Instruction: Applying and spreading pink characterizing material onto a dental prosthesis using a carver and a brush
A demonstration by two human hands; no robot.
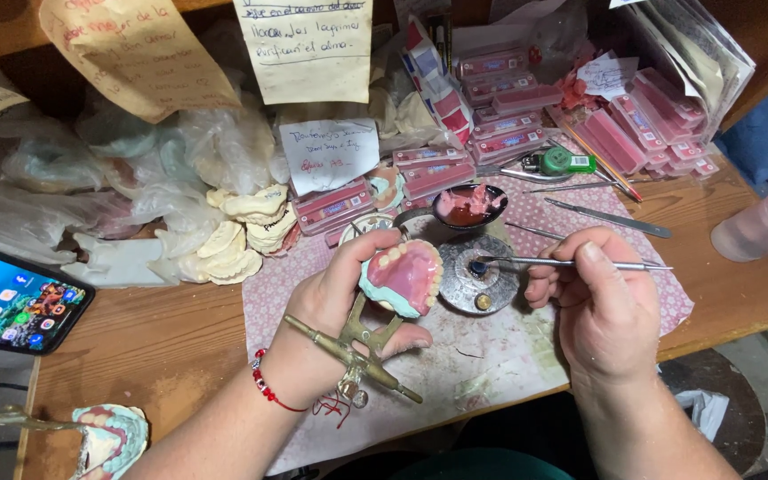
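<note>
Cluttered wooden worktop (171, 347), patterned cloth (491, 356). Left hand (335, 311) fingers clasping denture model (404, 277) on brass articulator (353, 347); right hand (602, 307) fingers pinching metal instrument (571, 263) beside it.

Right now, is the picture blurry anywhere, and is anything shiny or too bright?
In the head view, the left hand and pink denture model look sharp; the phone screen glows brightly at the left edge; the metal tool in the right hand glints; the corners look stretched and slightly soft.
</note>
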